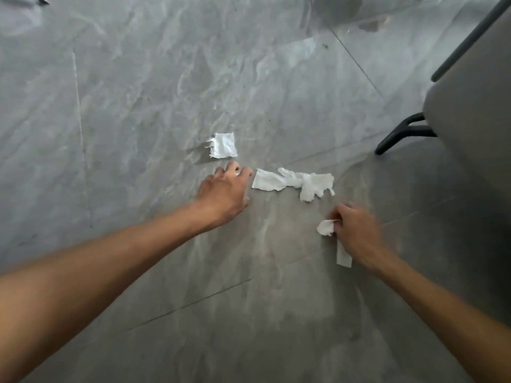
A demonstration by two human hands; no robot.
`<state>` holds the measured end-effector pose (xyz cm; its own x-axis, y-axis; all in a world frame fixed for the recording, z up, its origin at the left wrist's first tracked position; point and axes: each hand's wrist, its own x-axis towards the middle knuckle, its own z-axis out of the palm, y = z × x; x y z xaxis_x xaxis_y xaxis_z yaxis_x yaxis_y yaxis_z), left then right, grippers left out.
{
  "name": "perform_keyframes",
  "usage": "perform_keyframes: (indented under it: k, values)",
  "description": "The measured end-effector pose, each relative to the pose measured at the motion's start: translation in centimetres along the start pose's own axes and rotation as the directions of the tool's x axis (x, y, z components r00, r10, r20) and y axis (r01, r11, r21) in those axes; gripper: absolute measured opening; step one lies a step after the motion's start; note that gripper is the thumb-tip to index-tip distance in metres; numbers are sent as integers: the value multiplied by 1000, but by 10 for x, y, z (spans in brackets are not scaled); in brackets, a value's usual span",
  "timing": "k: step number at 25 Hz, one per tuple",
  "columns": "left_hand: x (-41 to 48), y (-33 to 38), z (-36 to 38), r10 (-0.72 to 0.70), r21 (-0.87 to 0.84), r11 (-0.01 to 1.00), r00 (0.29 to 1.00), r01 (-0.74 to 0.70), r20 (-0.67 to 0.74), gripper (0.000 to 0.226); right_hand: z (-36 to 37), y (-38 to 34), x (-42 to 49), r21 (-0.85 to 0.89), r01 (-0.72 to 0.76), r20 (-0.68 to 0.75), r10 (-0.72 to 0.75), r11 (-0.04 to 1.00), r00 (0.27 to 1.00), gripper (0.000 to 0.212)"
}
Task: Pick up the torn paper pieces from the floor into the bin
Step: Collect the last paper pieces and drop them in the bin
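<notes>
A square torn paper piece lies on the grey marble floor. A long crumpled paper piece lies to its right. My left hand reaches down between them, fingers bent at the floor with a small white bit under the fingertips. My right hand is closed on white paper scraps, and a strip hangs below the fist. No bin is in view.
A grey chair with black legs stands at the right. Grey marble floor tiles spread out to the left and beyond the papers.
</notes>
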<state>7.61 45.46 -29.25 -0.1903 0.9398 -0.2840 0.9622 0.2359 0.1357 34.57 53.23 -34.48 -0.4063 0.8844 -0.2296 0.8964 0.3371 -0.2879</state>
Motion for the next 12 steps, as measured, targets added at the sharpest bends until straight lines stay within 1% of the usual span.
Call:
perform_keyframes:
  k: [2, 3, 4, 5, 6, 7, 8, 10, 12]
  values:
    - [14, -13, 16, -58, 5, 998, 998, 58, 24, 47, -2, -5, 4, 105, 108, -65, -101, 989, 993, 13]
    - [18, -20, 23, -70, -10, 997, 997, 71, 41, 43, -6, -9, 10, 144, 148, -116, -132, 979, 985, 17]
    - [20, -25, 31, -66, -34, 997, 997, 68, 35, 37, -9, -12, 21, 177, 164, -155, -137, 971, 978, 23]
    - [22, -29, 37, -55, -69, 996, 998, 55, 9, 29, -13, -15, 34, 198, 158, -163, -126, 967, 978, 31]
    - [22, -32, 41, -47, -114, 993, 999, 44, -20, 21, -16, -18, 45, 198, 136, -132, -111, 971, 985, 35]
    - [21, -33, 44, -46, -163, 986, 998, 39, -39, 15, -15, -19, 54, 172, 109, -79, -97, 979, 992, 34]
    - [20, -34, 45, -52, -209, 977, 997, 39, -58, 10, -13, -19, 58, 138, 94, -38, -90, 986, 995, 28]
    - [22, -31, 41, -58, -261, 965, 987, 18, -148, 5, -6, -19, 58, 102, 103, -36, -99, 989, 994, 12]
    - [29, -17, 36, 32, -239, 966, 968, -93, -248, 2, -1, -18, 53, 118, 114, -62, -108, 986, 992, 6]
